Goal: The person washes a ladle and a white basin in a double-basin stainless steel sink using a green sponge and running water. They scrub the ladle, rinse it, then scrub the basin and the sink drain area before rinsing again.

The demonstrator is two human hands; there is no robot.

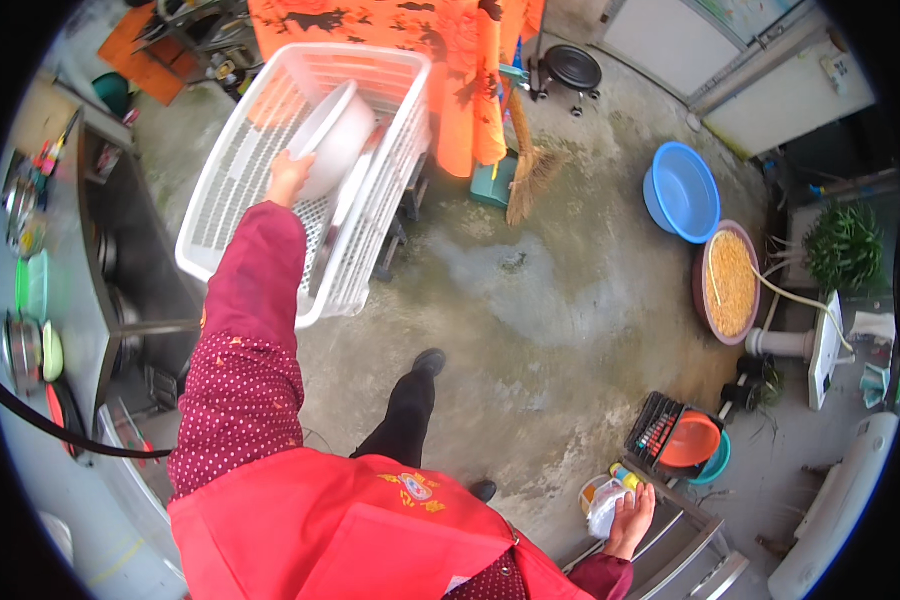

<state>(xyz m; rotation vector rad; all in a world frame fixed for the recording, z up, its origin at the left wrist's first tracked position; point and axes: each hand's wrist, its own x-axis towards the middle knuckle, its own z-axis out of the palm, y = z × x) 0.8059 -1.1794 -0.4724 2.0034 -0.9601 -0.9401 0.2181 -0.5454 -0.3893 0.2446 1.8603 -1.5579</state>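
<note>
My left hand (291, 177) reaches into a large white plastic basket (206, 199) with slotted sides. Its fingers are closed on the rim of a white basin (339, 142), which stands tilted on its side inside. Between the basin and the basket's right wall is a long, flat, shiny thing (331, 229), too blurred to name. Low on the right, my right hand (630, 519) hangs with its fingers apart and nothing in it. Just left of that hand, a clear plastic bag (604, 507) lies by a small tub, seen from above.
A straw broom (523, 180) and green dustpan (493, 180) stand beside an orange cloth (469, 90). A blue basin (681, 192) and a tub of yellow grains (729, 285) sit on the right. A steel counter (90, 300) runs along the left. Wet concrete floor (510, 330) lies between.
</note>
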